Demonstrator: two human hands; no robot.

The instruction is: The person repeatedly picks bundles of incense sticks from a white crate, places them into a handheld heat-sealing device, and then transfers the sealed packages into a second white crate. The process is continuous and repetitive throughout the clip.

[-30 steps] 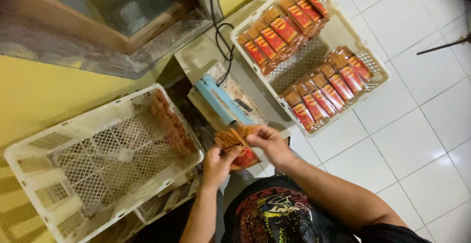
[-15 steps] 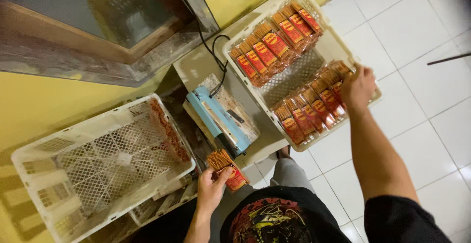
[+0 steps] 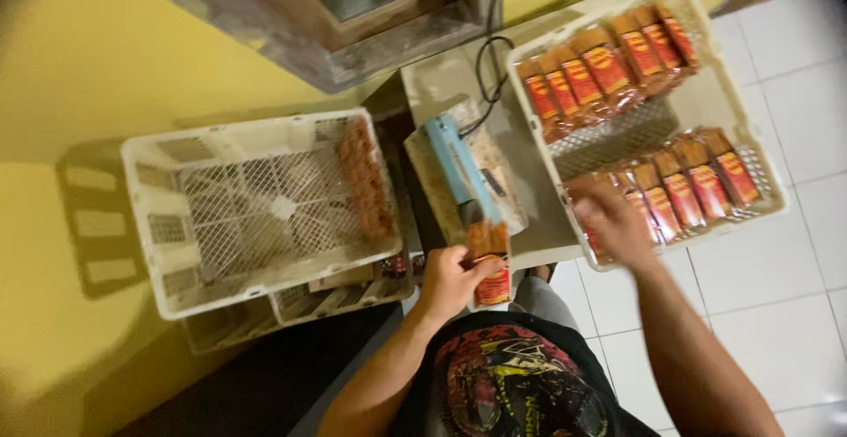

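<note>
My left hand (image 3: pixel 448 280) grips a small packet (image 3: pixel 490 265) of brown snack with a red label, held near the front end of a blue-barred heat sealer (image 3: pixel 460 172). My right hand (image 3: pixel 610 222) reaches into the near left corner of a white plastic crate (image 3: pixel 706 102) on the right, among two rows of similar red-labelled packets (image 3: pixel 609 67). The hand is blurred, so what its fingers hold is unclear. The sealer stands between the two crates on a low pale surface.
A second white mesh crate (image 3: pixel 256 208) stands at the left with a row of brown snacks (image 3: pixel 366 181) along its right wall. Another crate (image 3: pixel 291 305) lies under it. A black cable (image 3: pixel 483 58) runs behind the sealer. Yellow wall lies beyond, white floor tiles (image 3: pixel 794 331) right.
My right hand left the packet at the sealer, reached to the far right of the crate, then came back to its near left corner. My left hand keeps its packet.
</note>
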